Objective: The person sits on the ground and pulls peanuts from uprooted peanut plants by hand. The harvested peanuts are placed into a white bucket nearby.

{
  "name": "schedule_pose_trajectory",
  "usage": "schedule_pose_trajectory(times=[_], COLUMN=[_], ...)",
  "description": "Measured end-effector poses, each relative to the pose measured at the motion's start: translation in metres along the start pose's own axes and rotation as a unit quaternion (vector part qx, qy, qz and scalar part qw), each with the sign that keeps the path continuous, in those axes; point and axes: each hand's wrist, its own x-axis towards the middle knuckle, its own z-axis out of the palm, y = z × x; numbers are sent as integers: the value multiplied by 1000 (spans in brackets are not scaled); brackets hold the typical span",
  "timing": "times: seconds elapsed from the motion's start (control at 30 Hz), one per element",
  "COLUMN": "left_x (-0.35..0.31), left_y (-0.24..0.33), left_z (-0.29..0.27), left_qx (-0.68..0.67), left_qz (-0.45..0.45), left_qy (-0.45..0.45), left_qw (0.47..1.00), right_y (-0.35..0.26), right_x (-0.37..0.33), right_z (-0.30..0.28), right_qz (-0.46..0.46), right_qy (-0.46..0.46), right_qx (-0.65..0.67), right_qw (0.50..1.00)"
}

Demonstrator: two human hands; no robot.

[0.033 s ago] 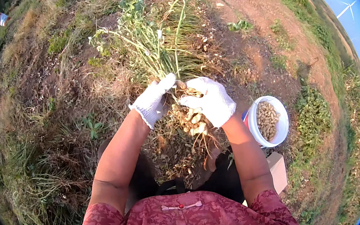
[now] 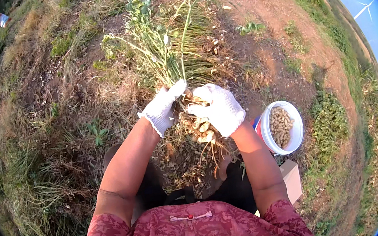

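Nothing visibly shifted from the earlier frame. Left hand (image 2: 165, 108) gloved white, clamped around the peanut plant (image 2: 165, 49) at the stem base; right hand (image 2: 220, 109) closed over the pod cluster (image 2: 198, 124) between both gloves. White bucket (image 2: 297, 125) at right, partly filled with peanuts (image 2: 280, 126).

Gloved hands (image 2: 193, 110) grasp peanut plant (image 2: 165, 49) (uprooted).

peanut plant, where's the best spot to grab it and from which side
Grip the peanut plant at the bunched stem base, just above the pod cluster, probably coming from the left as the left hand does. The stems narrow into one bundle there, which leaves the pods open to the right hand.
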Motion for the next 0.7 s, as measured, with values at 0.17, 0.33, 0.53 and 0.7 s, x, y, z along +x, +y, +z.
schedule_pose_trajectory(times=[0.17, 0.33, 0.53, 0.7], left_x=[-13, 1, 6, 5], left_y=[8, 1, 7, 12], left_z=[12, -4, -16, -19], left_qx=[20, -65, -154, -132], left_qz=[-93, 24, 67, 72], left_qy=[9, -43, -11, -21], left_qw=[995, 997, 986, 988], right_y=[-11, -5, 18, -3], right_x=[-10, -13, -13, -12], right_z=[16, 15, 1, 4], right_qz=[-44, -29, 105, -47], right_qy=[-13, 56, 39, 74], right_qx=[-11, 174, 502, 153], right_qw=[999, 983, 858, 984])
